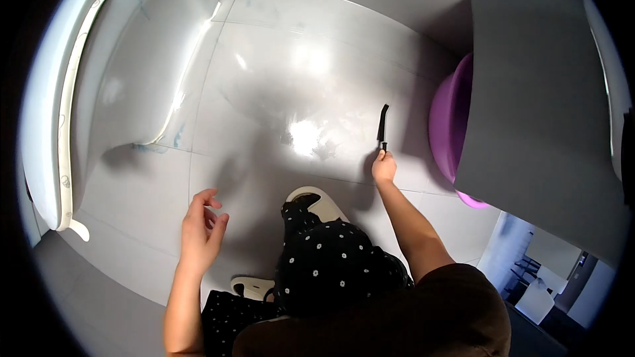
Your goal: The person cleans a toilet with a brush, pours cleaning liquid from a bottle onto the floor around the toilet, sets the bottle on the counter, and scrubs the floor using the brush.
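Observation:
My right hand (383, 166) is closed around the handle end of a narrow black brush (382, 123). The brush points away from me over the grey tiled floor (251, 92), its far end slightly bent. To the left, my left hand (202, 226) hangs above the floor with loosely curled fingers apart and nothing in them. A wet, shiny patch (307, 139) of floor lies between the hands, a little farther out.
A white toilet (126, 73) with a pale seat edge stands at left. On the right, a purple basin (444, 119) sits partly hidden under a grey panel (536, 106). My feet wear cream slippers (324, 206). Bluish marks (178, 136) show near the toilet base.

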A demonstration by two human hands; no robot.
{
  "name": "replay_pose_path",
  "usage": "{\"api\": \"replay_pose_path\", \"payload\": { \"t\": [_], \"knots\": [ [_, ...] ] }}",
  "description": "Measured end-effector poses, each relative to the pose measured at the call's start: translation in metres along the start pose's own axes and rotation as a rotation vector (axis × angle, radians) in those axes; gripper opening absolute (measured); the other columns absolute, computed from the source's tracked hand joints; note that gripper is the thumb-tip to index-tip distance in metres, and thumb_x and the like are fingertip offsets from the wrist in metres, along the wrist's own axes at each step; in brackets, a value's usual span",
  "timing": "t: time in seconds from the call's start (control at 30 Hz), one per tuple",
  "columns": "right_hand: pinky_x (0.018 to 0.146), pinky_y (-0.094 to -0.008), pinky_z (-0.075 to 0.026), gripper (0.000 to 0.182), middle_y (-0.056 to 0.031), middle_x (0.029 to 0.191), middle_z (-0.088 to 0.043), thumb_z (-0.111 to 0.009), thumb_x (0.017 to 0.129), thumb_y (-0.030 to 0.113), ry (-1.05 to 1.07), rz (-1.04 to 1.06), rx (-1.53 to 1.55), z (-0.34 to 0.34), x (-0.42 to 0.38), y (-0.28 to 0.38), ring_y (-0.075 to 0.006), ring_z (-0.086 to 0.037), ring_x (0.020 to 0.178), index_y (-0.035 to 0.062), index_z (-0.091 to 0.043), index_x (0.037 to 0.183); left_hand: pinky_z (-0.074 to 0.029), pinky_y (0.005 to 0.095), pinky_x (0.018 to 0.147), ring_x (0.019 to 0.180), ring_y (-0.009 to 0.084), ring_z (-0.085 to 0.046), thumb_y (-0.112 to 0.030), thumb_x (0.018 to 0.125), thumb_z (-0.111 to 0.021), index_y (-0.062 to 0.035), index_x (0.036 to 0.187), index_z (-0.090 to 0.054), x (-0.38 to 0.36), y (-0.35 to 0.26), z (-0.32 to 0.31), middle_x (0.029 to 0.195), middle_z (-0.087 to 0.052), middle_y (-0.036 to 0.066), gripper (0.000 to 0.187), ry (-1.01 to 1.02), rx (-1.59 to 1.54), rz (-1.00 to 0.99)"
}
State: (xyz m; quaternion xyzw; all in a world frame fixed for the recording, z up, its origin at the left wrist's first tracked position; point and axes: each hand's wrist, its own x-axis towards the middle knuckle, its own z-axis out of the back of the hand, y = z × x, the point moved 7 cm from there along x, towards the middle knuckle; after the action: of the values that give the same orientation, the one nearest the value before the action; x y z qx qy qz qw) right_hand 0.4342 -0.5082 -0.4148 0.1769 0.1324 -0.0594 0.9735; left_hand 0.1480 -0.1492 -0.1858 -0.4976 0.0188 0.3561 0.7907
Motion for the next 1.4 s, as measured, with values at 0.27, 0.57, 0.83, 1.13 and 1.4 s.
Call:
{"api": "replay_pose_path", "payload": {
  "t": [0.27, 0.57, 0.83, 1.13, 1.4],
  "knots": [
    [0.061, -0.0541, -0.047, 0.031, -0.0257, 0.070, -0.060, -0.046, 0.094, 0.031, 0.378, 0.459, -0.106, -0.042, -0.081, 0.076, -0.0455, -0.059, 0.065, 0.0025, -0.056, 0.092, -0.041, 0.0224, 0.059, 0.064, 0.0093, -0.047, 0.007, 0.078, -0.059, -0.0025, 0.119, -0.048, 0.017, -0.019, -0.007, 0.094, -0.056, 0.006, 0.043, 0.030, -0.011, -0.006],
    [0.067, -0.0532, -0.049, 0.030, -0.0225, 0.074, -0.063, -0.041, 0.094, 0.029, 0.514, 0.514, -0.161, -0.076, -0.099, 0.080, -0.0422, -0.062, 0.070, 0.0029, -0.056, 0.097, -0.042, 0.0225, 0.054, 0.065, 0.0116, -0.049, 0.004, 0.079, -0.061, -0.0044, 0.119, -0.050, 0.015, -0.010, -0.007, 0.094, -0.055, 0.007, 0.042, 0.010, -0.045, -0.022],
    [0.072, -0.0508, -0.048, 0.040, -0.0277, 0.082, -0.062, -0.043, 0.094, 0.031, -0.054, -0.043, 0.045, 0.003, 0.053, -0.011, -0.0455, -0.060, 0.082, -0.0028, -0.063, 0.085, -0.042, 0.0233, 0.056, 0.065, 0.0113, -0.049, 0.004, 0.079, -0.060, -0.0033, 0.119, -0.048, 0.017, -0.009, -0.008, 0.093, -0.055, 0.006, 0.043, 0.004, -0.003, -0.036],
    [0.076, -0.0507, -0.047, 0.037, -0.0282, 0.087, -0.062, -0.043, 0.094, 0.030, 0.059, 0.047, 0.071, -0.010, 0.049, 0.043, -0.0455, -0.060, 0.084, -0.0015, -0.062, 0.088, -0.043, 0.0235, 0.057, 0.065, 0.0116, -0.049, 0.005, 0.079, -0.059, -0.0034, 0.118, -0.049, 0.019, -0.012, -0.007, 0.093, -0.055, 0.007, 0.042, -0.005, -0.014, -0.040],
    [0.087, -0.0489, -0.046, 0.038, -0.0268, 0.097, -0.062, -0.038, 0.093, 0.029, 0.305, 0.188, -0.024, -0.036, 0.021, 0.138, -0.0441, -0.059, 0.094, 0.0010, -0.064, 0.093, -0.042, 0.0230, 0.057, 0.066, 0.0113, -0.049, 0.005, 0.079, -0.059, -0.0048, 0.118, -0.049, 0.030, -0.017, -0.014, 0.092, -0.056, 0.005, 0.041, -0.017, -0.033, -0.048]
  ]
}}
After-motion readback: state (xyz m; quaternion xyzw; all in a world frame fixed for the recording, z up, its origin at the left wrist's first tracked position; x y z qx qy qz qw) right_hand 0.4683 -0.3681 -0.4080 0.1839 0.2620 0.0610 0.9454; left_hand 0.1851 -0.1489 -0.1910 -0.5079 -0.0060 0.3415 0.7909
